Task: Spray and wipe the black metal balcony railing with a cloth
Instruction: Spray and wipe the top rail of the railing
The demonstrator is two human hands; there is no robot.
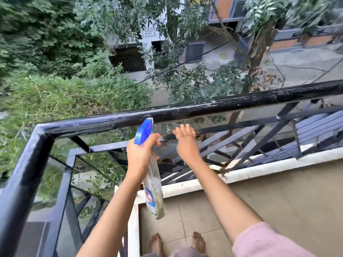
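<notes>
A high balcony looks down on a grey street, trees and overgrown greenery that fill the upper half of the frame. On a building (130,58) at upper centre, the word "LEELA" (149,34) can be read; the line above it is partly hidden by leaves. The label on the spray bottle (154,190) shows red and blue, but it is too blurred to read.

The black metal railing (204,106) runs from its corner at middle left up to the right edge. Its top bar is flecked with white and worn patches.

The left hand (140,154) grips the neck of the clear bottle at centre, fingers curled round the trigger. The blue spray head is tilted up, just under the top bar.

The right hand (185,141) is beside it, holding nothing, with fingers spread and straight. It reaches towards a lower bar and possibly touches it.

A white kerb (259,169) edges the tiled floor (278,191) at lower right. Bare feet (157,243) stand at bottom centre, near a pink sleeve (269,242).
</notes>
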